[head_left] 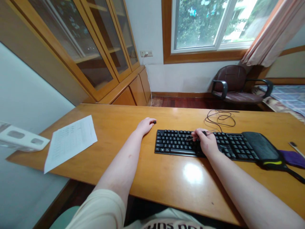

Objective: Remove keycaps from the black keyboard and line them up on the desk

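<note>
A black keyboard (175, 141) lies across the desk in front of me. My left hand (145, 126) rests on the desk just beyond the keyboard's far left corner, thumb and fingers pinching a small black keycap (154, 122). Over the keyboard's middle, my right hand (206, 141) is closed around a thin wire keycap puller (190, 138) with a dark handle. The wire end points left above the keys; whether it touches one I cannot tell. My right hand and wrist hide part of the keys.
A coiled black cable (220, 118) lies behind the keyboard. At its right end are a black brush-like tool (263, 149) with a yellow mark, a purple cloth (293, 158) and a small brush (295, 147). Printed paper (71, 141) and a white holder (23, 138) are at left.
</note>
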`<state>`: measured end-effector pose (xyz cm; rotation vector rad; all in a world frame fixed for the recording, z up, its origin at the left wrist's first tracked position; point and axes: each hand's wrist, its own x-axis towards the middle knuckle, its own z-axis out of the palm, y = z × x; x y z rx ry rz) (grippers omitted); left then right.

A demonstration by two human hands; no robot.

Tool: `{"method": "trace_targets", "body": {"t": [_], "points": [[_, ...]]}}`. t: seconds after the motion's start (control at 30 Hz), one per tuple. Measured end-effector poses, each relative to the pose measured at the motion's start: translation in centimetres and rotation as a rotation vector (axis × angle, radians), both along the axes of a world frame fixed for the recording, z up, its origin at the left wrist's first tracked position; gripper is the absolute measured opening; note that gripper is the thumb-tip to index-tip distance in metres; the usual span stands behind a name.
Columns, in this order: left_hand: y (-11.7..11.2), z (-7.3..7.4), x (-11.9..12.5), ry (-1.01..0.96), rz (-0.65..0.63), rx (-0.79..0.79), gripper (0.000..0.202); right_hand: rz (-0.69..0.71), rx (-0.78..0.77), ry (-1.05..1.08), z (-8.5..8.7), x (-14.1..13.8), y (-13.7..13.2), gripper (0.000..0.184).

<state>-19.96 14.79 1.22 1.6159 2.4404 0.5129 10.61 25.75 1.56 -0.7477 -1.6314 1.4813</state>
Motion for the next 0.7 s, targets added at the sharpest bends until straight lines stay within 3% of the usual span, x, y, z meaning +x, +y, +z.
{"method": "trace_targets", "body": {"t": [0.17, 0.3, 0.4, 0.5, 0.6, 0.7], "points": [[0.9, -0.3, 0.5, -0.006, 0.062, 0.025, 0.027, -0.037, 0.034, 0.163, 1.8, 0.2, 0.9, 0.027], [1.3, -0.8, 0.5, -0.042, 0.113, 0.078, 0.027, -0.237, 0.147, 0.097, 4.3, 2.3, 5.6, 0.028], [1.6, -0.9, 0.2, -0.093, 0.126, 0.096, 0.027, -0.352, 0.395, -0.351, 5.1, 4.8, 10.7, 0.033], [2.5, -0.9, 0.0, -0.116, 0.127, 0.099, 0.027, -0.314, 0.673, -0.798, 4.4, 6.6, 15.4, 0.033], [4.0, -0.8, 0.0, -0.111, 0.141, 0.104, 0.027, -0.232, 0.756, -1.084, 2.8, 7.3, 18.6, 0.043], [5.6, -1.0, 0.2, -0.081, 0.176, 0.112, 0.026, -0.096, 0.728, -1.28, 1.2, 7.5, 20.4, 0.057]]}}
